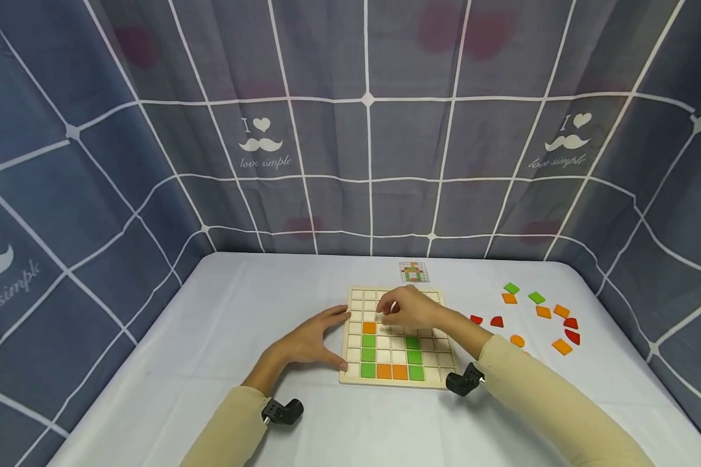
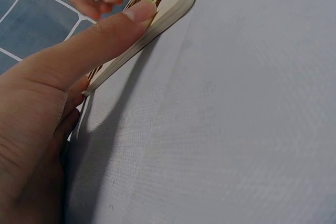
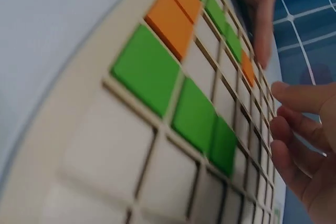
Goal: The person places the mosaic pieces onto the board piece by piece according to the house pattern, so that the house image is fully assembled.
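Observation:
A wooden grid board (image 1: 397,383) lies on the white table, with green tiles (image 1: 367,370) and orange tiles (image 1: 400,372) set in some of its squares. My left hand (image 1: 309,338) is at the board's left side, thumb and fingers spread along it. In the left wrist view the thumb (image 2: 100,43) lies across the rim. Over the board's middle, my right hand (image 1: 409,307) has its fingers bent downward near the upper orange tile (image 1: 369,327). Its fingertips (image 3: 281,92) show close above the grid in the right wrist view; I cannot tell whether they hold a tile.
Behind the board lies a small pattern card (image 1: 414,272). Loose pieces are scattered to the right: green diamonds (image 1: 536,298), orange squares (image 1: 562,347), red pieces (image 1: 572,336) and an orange round one (image 1: 517,340). A grey-blue checked curtain (image 1: 333,143) surrounds the table.

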Demonstrator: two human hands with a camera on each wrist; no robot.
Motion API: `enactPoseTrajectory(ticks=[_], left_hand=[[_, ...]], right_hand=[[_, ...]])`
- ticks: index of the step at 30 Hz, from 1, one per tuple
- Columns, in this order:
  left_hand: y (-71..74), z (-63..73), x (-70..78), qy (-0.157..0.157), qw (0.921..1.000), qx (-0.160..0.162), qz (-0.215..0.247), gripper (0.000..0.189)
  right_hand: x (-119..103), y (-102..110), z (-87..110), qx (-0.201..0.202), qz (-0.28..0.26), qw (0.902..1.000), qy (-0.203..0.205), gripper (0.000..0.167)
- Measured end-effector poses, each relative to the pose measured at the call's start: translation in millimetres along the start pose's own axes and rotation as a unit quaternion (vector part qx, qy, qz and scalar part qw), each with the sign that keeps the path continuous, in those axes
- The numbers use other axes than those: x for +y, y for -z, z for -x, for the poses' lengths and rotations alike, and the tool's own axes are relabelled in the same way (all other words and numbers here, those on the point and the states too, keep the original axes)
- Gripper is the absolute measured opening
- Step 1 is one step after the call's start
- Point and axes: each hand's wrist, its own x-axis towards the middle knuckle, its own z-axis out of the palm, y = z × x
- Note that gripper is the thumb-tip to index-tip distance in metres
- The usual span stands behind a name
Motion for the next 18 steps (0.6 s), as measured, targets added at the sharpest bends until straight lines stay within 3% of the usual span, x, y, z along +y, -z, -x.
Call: enactPoseTrajectory(ticks=[8, 18], left_hand=[[-0.3, -0.4, 2.3, 0.002, 1.0, 0.001, -0.001, 0.115], [-0.6, -0.7, 2.4, 0.007, 1.0, 0.003, -0.004, 0.115]], right_hand=[[20, 28, 25.7, -0.016, 0.002, 0.9998, -0.012, 0.018], [36, 63, 59.3, -0.015, 0.009, 0.9968, -0.079, 0.026]])
